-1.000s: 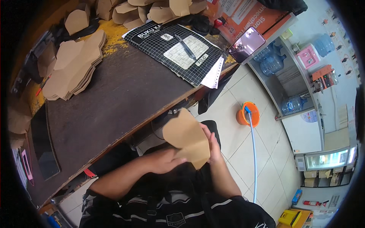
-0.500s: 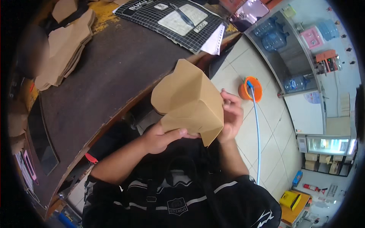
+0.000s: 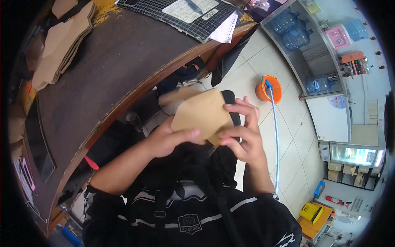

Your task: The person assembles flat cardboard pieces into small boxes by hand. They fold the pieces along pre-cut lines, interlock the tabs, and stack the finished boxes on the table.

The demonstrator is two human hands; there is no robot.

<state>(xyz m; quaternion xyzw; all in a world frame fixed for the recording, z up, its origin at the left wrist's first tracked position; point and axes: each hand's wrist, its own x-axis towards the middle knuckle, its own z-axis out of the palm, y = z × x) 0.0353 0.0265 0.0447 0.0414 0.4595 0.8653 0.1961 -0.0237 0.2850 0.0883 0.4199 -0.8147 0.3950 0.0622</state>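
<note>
head: left hand (image 3: 165, 138) grips brown cardboard piece (image 3: 201, 112) at its lower left, thumb on top; right hand (image 3: 247, 140) pinches its right edge. piece sits between both hands. cardboard stack (image 3: 63, 47) well left of them; orange bucket (image 3: 261, 92) to their right.

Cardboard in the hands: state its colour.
The cardboard is plain light brown; it shows best in the head view.

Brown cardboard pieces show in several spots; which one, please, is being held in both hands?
The partly folded piece, between the left hand and right hand; the flat stack lies untouched on the dark table.
</note>
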